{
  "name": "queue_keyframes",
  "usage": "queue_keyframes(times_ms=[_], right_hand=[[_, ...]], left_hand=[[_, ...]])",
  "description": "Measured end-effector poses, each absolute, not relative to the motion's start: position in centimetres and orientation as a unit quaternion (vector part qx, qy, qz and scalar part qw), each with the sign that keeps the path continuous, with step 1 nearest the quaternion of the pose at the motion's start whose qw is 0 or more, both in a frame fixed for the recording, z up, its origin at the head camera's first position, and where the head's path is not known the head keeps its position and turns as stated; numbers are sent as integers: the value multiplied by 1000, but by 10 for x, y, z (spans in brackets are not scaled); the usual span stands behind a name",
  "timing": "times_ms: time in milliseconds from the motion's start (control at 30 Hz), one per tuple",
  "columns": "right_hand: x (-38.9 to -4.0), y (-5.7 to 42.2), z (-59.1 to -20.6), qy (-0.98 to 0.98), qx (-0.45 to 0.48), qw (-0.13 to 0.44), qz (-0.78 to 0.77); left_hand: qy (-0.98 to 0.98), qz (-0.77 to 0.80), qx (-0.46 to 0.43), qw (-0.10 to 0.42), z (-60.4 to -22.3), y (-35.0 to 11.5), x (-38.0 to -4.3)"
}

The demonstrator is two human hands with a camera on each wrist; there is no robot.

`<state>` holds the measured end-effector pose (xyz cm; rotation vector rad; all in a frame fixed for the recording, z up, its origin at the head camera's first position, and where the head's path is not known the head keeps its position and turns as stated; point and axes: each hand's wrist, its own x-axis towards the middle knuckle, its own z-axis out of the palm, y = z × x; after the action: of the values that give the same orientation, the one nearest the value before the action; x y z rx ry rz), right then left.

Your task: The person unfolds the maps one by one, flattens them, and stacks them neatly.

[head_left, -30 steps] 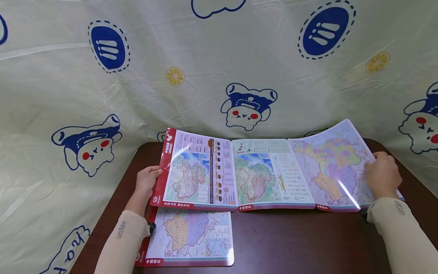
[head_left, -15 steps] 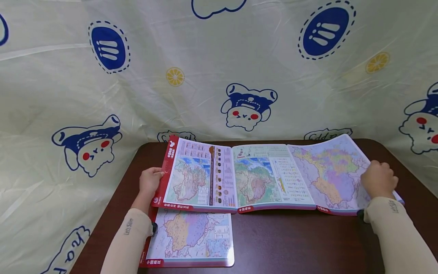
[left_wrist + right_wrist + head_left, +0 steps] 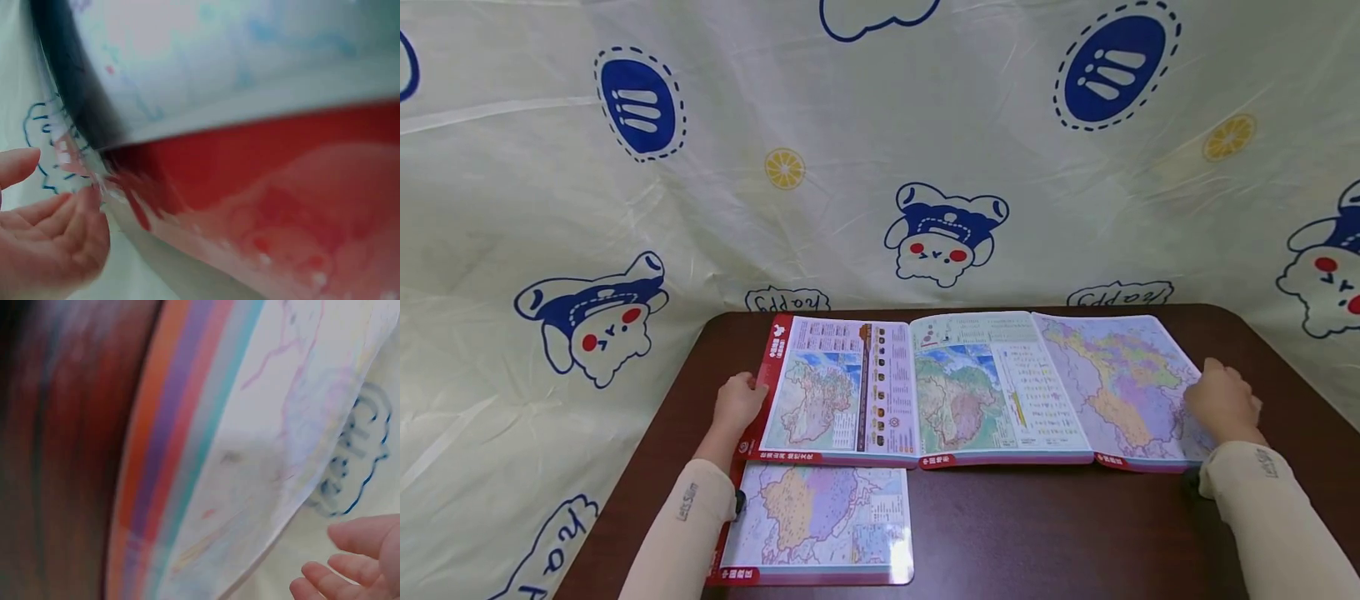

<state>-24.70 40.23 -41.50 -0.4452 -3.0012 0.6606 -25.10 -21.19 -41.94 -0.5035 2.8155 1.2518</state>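
A long fold-out map (image 3: 966, 408) lies spread on the table in three joined panels, red-bordered along its left end. My left hand (image 3: 739, 406) is at that red end. In the left wrist view the left thumb and fingers (image 3: 53, 234) stand apart, fingertips close to the red edge; whether they touch it I cannot tell. At the other end, my right hand (image 3: 1225, 406) is over the right panel's outer edge. Its loosely bent fingers (image 3: 331, 575) show beside that edge in the right wrist view, with nothing pinched between them.
A second, red-bordered map sheet (image 3: 827, 525) lies nearer the person, its upper part covered by the fold-out map. The dark brown table (image 3: 1045, 533) has rounded far corners. Behind it hangs a pale printed curtain (image 3: 850, 233).
The fold-out map's raised outer panels have come down, and it now lies nearly flat. My right hand has lowered and shifted slightly left; the left hand has moved a little right. The hands have loosened.
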Motion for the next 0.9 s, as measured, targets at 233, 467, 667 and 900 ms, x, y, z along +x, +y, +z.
queue_keyframes(times_ms=[233,467,667,900], right_hand=[[-255,368,-410,-977,-39,70,199],[-243,322,-407,-975,79,92,186],[-226,290,-406,-961,189,81,186],[-207,267,-415,-945,280,32,166]], left_hand=[[957,283,-60,-35,-411,-189,-247],[980,146,89,-102,-409,-166,-234],[968,86,208,-109,-407,-155,-219],[946,32,322,-10,-413,-148,-200]])
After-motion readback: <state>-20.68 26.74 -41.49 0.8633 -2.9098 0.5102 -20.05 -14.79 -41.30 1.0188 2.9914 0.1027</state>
